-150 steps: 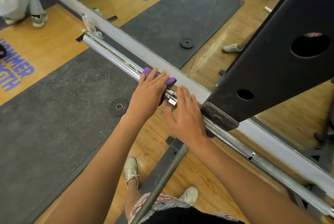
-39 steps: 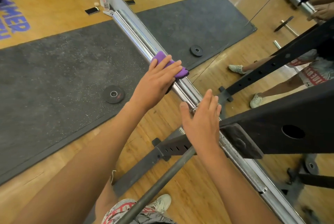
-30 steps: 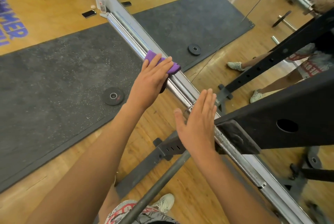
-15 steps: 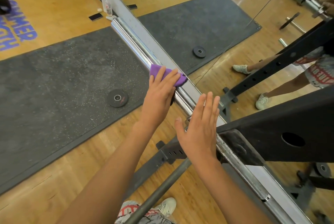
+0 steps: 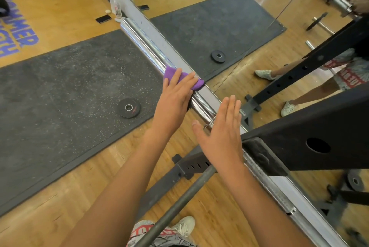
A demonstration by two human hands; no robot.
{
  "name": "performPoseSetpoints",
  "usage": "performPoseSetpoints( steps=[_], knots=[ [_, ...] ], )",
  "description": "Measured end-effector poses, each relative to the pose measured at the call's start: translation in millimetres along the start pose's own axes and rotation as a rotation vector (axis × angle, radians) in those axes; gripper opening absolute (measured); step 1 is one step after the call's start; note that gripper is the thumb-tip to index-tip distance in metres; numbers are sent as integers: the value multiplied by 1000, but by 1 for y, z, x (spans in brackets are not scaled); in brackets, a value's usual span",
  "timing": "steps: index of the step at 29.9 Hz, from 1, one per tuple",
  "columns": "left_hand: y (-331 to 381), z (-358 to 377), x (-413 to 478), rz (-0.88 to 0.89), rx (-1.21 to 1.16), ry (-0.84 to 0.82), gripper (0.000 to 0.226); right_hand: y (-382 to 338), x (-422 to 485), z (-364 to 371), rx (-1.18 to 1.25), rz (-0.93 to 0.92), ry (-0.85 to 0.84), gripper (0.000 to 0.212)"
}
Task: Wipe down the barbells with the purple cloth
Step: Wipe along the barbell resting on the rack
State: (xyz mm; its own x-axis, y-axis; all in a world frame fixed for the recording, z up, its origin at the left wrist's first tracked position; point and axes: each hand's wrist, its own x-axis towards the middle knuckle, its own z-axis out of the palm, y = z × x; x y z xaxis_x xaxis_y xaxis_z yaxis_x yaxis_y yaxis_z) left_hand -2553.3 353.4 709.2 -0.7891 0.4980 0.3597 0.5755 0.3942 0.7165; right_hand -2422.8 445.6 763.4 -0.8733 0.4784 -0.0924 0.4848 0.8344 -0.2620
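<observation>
a gym: a chrome barbell (image 5: pixel 141 44) on a black rack (image 5: pixel 319 119), a weight plate (image 5: pixel 128 108) at nine o'clock on a rubber mat (image 5: pixel 60 97), wall mirror (image 5: pixel 239 17) at one o'clock.

Purple folded cloth (image 5: pixel 175 76); mirror-bright chrome barbell sleeve (image 5: pixel 143 44); white-speckled dark grey rubber mat (image 5: pixel 65 91); honey-toned wooden plank floor (image 5: pixel 79 193).
</observation>
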Motion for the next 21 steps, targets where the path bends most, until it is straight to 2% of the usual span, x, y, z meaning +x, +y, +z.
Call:
performPoseSetpoints(
  steps=[4, 9, 15, 21],
  knots=[
    [6, 11, -19, -2, -47, 24, 42, -9, -25, 12, -58, -44, 33, 95],
    [-9, -7, 14, -23, 46, 20, 40, -6, -21, 17, -126, -40, 65, 96],
    [-9, -7, 20, -46, 51, 22, 40, 3, 9, 0, -7, 53, 8, 96],
    [-7, 2, -1, -64, -48, 48, 40, 5, 9, -3, 43, 34, -4, 101]
  ],
)
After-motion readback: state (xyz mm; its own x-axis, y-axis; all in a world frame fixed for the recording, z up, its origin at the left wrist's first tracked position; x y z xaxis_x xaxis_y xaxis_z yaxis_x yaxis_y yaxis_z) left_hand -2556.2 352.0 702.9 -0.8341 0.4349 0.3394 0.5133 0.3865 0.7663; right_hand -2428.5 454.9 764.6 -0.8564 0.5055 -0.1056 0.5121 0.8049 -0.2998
